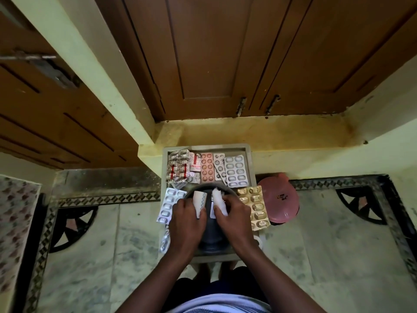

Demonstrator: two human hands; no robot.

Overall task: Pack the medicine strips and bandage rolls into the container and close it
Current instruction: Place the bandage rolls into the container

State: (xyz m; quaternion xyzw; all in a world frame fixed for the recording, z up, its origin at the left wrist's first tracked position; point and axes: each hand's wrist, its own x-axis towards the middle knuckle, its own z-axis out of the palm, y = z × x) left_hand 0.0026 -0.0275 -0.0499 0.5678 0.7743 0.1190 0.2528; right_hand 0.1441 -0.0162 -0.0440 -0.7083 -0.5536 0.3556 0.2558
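A dark round container stands on a grey tray on the floor. My left hand is shut on a white bandage roll in printed wrap over the container's mouth. My right hand is shut on a white gauze bandage roll beside it. Several medicine strips lie around: silver-red ones, a pink strip, a silver strip, a gold strip and a silver strip at the left. The inside of the container is mostly hidden by my hands.
A pink round lid lies on the floor right of the tray. Brown wooden cupboard doors and a yellow ledge rise behind the tray. A patterned cloth lies at the far left. My knees are just below the tray.
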